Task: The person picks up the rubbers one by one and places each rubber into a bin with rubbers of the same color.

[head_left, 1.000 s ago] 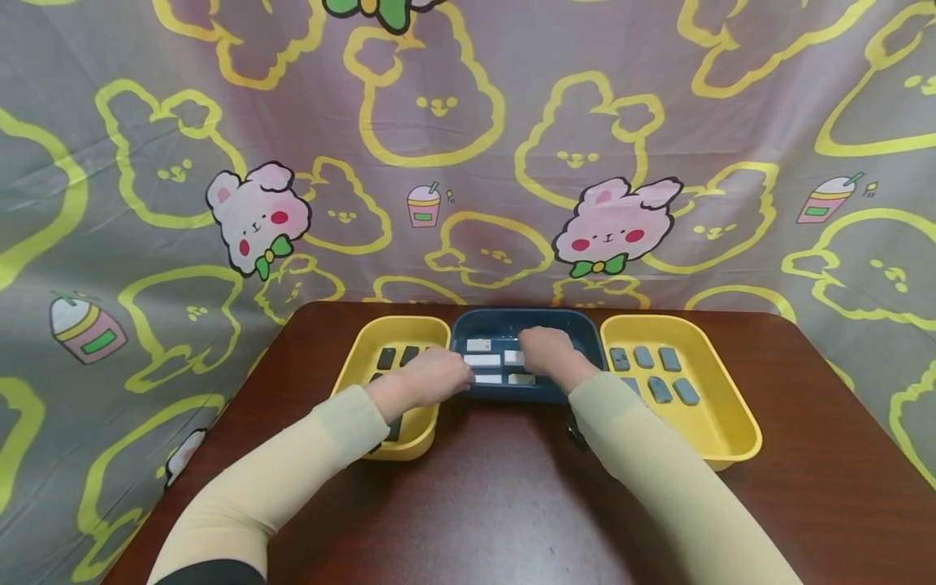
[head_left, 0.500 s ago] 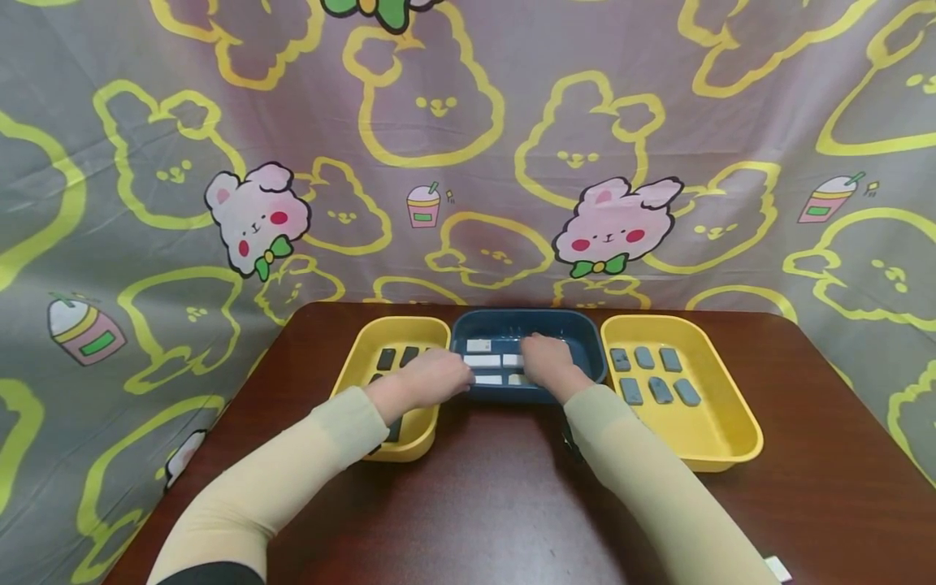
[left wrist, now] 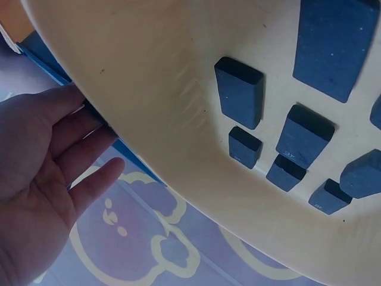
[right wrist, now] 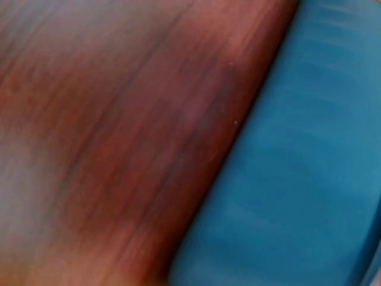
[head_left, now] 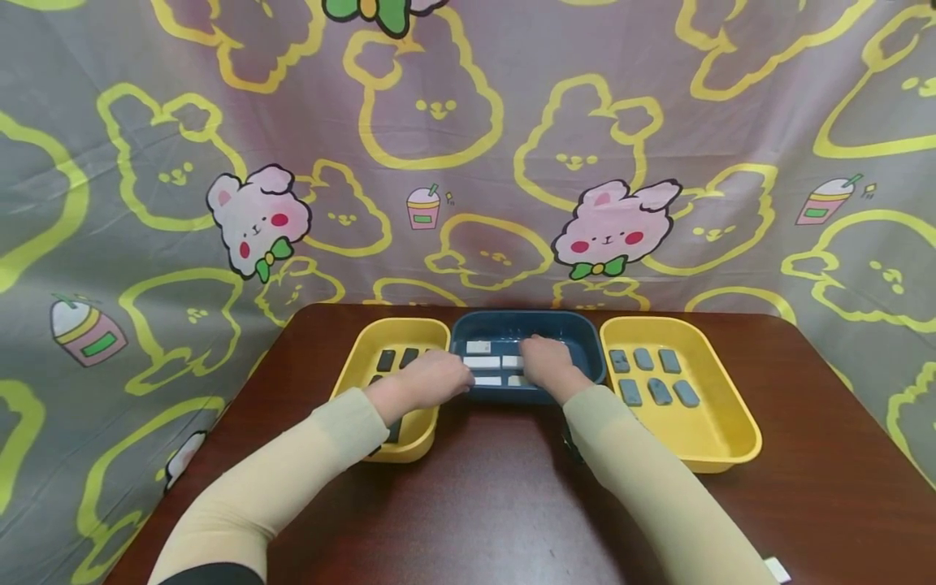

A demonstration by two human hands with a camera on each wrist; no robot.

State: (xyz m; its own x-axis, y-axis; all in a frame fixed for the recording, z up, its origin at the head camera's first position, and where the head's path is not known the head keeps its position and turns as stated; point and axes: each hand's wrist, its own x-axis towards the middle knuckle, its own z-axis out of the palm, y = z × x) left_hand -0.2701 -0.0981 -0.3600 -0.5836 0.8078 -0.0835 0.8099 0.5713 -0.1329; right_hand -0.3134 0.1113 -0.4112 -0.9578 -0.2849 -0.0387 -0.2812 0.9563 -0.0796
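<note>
My left hand (head_left: 436,378) is at the left rim of a blue tray (head_left: 585,325). In the left wrist view its fingers (left wrist: 77,134) bend to that rim, where it meets the left yellow tray (left wrist: 137,107); the little finger is free and the fingertips are partly hidden. Inside the blue tray my right hand (head_left: 546,363) points its fingers down among flat white blocks (head_left: 483,361) that look like erasers. What those fingers touch is hidden. The right wrist view has only the blue tray's outer wall (right wrist: 286,155) and the table.
Dark erasers (left wrist: 241,92) lie in the left yellow tray, some marked 4B. A right yellow tray (head_left: 720,422) holds several grey-blue blocks (head_left: 660,392). A small white piece (head_left: 777,569) lies by my right sleeve on the brown table (head_left: 504,504). A patterned curtain (head_left: 468,162) hangs behind.
Since a second ago my right hand has moved slightly toward me within the blue tray, and the forearm's shift uncovers the small white piece. My left hand has stayed in place.
</note>
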